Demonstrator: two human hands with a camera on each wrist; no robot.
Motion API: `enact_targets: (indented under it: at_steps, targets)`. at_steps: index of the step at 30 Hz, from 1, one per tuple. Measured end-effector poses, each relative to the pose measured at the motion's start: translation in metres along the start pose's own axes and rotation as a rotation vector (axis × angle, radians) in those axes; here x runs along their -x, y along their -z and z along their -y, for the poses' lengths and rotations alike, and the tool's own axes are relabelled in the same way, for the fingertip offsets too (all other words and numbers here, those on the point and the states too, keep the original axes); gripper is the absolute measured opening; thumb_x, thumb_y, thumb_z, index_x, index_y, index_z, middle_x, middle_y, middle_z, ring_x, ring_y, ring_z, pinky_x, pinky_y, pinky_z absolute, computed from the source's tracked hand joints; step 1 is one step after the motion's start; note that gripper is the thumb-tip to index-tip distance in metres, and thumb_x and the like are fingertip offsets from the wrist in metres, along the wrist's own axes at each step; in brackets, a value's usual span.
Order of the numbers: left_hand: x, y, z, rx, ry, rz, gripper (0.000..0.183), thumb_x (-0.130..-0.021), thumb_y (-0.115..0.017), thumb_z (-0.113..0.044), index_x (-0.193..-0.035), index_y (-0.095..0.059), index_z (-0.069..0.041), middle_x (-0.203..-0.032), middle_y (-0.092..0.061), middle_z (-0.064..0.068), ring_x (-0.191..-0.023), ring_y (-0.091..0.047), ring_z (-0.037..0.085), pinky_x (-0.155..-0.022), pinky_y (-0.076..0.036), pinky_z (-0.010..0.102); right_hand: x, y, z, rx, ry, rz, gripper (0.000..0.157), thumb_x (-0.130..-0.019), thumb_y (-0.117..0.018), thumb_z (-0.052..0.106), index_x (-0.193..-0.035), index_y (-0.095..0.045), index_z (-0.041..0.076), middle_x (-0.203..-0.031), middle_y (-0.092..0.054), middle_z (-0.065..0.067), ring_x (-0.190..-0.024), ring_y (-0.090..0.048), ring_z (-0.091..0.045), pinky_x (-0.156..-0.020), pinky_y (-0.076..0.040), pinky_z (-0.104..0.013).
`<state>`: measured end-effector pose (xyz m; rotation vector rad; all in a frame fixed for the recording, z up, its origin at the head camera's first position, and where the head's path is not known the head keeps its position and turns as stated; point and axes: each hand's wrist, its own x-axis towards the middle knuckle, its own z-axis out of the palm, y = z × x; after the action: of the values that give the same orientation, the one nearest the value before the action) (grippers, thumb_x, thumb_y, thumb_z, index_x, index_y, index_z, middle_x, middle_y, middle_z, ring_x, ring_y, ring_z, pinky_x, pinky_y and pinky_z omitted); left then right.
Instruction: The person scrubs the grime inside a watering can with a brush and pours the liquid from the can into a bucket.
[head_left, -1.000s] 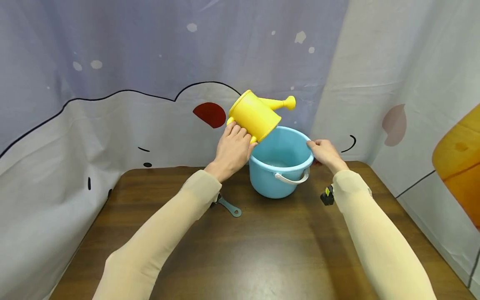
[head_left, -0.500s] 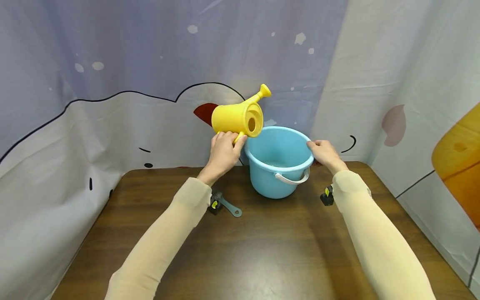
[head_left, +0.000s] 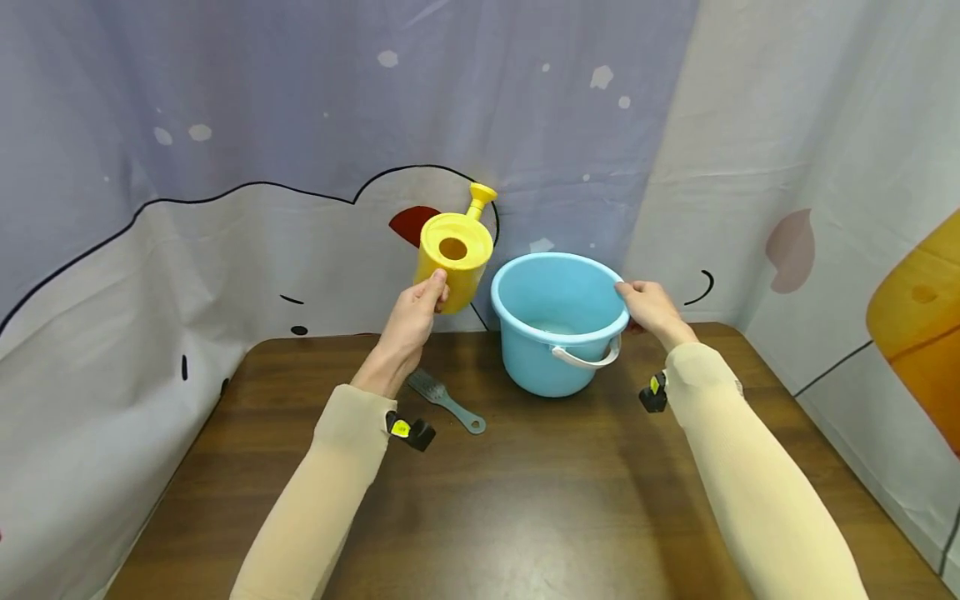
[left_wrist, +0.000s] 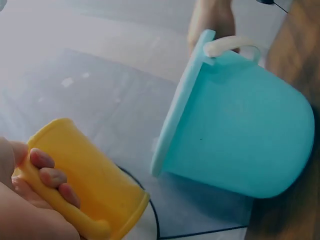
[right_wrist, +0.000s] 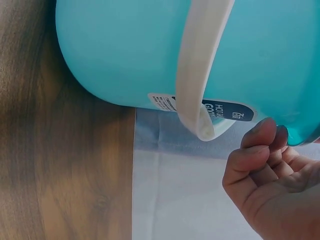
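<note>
My left hand (head_left: 411, 321) grips the handle of a yellow watering can (head_left: 459, 271), held in the air left of the bucket. The can stands nearly upright, its round top opening facing me and its spout pointing away. In the left wrist view, fingers curl through the handle of the watering can (left_wrist: 95, 175). On the table stands a light blue bucket (head_left: 547, 362) with a white handle (head_left: 585, 360) hanging down its front. My right hand (head_left: 652, 307) pinches the bucket's right rim; in the right wrist view the right hand's fingers (right_wrist: 257, 155) are bent at the rim.
A grey-green brush-like tool (head_left: 453, 407) with a hole in its handle lies on the brown wooden table (head_left: 480, 517), left of the bucket. A printed curtain (head_left: 300, 108) hangs right behind the table and along its sides.
My left hand has moved left and down, turning the watering can from tipped over the bucket to nearly upright beside it. The right hand and bucket have stayed in place.
</note>
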<state>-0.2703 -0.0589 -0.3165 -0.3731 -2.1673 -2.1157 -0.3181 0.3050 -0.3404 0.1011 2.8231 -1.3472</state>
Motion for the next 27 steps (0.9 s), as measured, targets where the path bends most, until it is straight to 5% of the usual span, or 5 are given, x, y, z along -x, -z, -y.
enact_targets:
  at_steps: [4,13,27]
  targets:
    - [0.013,0.015,0.003,0.083,0.022,-0.009,0.045,-0.104,-0.043,-0.036,-0.087,-0.043,0.005,-0.086,-0.038,0.007,-0.091,-0.036,0.022,-0.085,-0.022,0.038,0.001,0.000,-0.001,-0.017,-0.001,0.000,0.053,-0.104,-0.036,0.041,-0.118,-0.054,-0.007,-0.075,-0.057,-0.007,-0.062,-0.057,-0.017,-0.060,-0.050,-0.031]
    - [0.034,0.056,0.029,0.196,0.104,-0.094,0.037,-0.104,-0.041,-0.037,-0.081,-0.046,-0.008,-0.086,-0.035,0.004,-0.093,-0.035,0.020,-0.091,-0.020,0.036,0.002,-0.001,-0.006,-0.062,-0.009,-0.007,0.052,-0.104,-0.037,0.042,-0.118,-0.054,-0.006,-0.073,-0.056,-0.005,-0.059,-0.055,-0.016,-0.058,-0.050,-0.031]
    - [0.065,0.099,0.069,0.198,0.234,-0.169,0.037,-0.105,-0.040,-0.039,-0.082,-0.045,-0.010,-0.088,-0.036,0.003,-0.097,-0.034,0.021,-0.093,-0.016,0.036,0.005,-0.004,-0.010,-0.192,-0.016,0.000,0.054,-0.103,-0.039,0.042,-0.121,-0.051,-0.007,-0.079,-0.056,-0.009,-0.061,-0.054,-0.013,-0.055,-0.048,-0.026]
